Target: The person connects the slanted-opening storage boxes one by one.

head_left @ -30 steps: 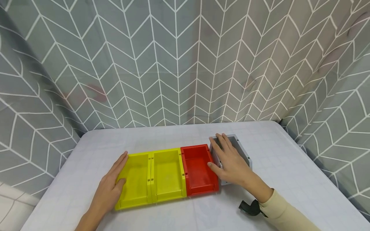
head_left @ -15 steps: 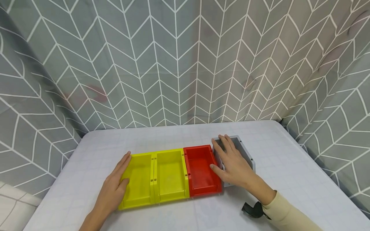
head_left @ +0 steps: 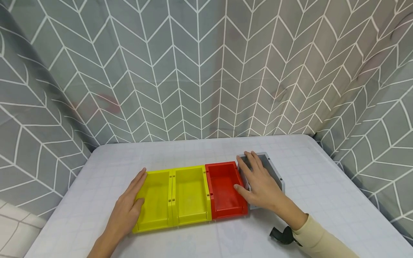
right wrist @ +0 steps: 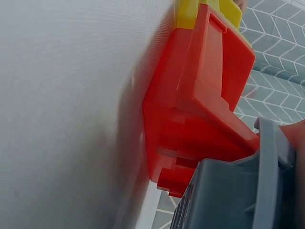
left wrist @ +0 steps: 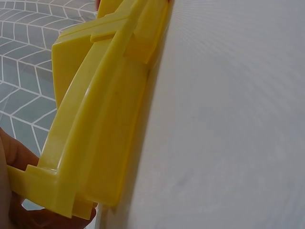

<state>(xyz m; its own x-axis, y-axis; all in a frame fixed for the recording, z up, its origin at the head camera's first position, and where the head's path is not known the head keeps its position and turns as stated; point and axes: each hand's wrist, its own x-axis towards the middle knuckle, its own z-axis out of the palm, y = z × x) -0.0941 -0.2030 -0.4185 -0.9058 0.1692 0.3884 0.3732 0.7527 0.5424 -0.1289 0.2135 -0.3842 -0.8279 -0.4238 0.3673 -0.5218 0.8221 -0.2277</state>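
Four-sided plastic bins stand side by side in a row: a left yellow bin (head_left: 155, 200), a second yellow bin (head_left: 190, 195), a red bin (head_left: 224, 190) and a grey bin (head_left: 270, 167). My left hand (head_left: 122, 213) holds the outer wall of the left yellow bin, its fingers along the outside and the thumb over the rim. At the other end, my right hand (head_left: 261, 186) holds the grey bin, fingers over its inside and thumb reaching above the red bin's right wall. The right wrist view shows the grey bin close against the red bin's side.
The bins stand on a white table (head_left: 180, 247). A grey curtain (head_left: 200, 71) with white chevron lines hangs behind and at both sides. A black curved piece (head_left: 282, 234) sits at the right sleeve's cuff.
The whole row of bins and both hands shifted slightly to the right between the first and second frames. Since then they have hardly moved.
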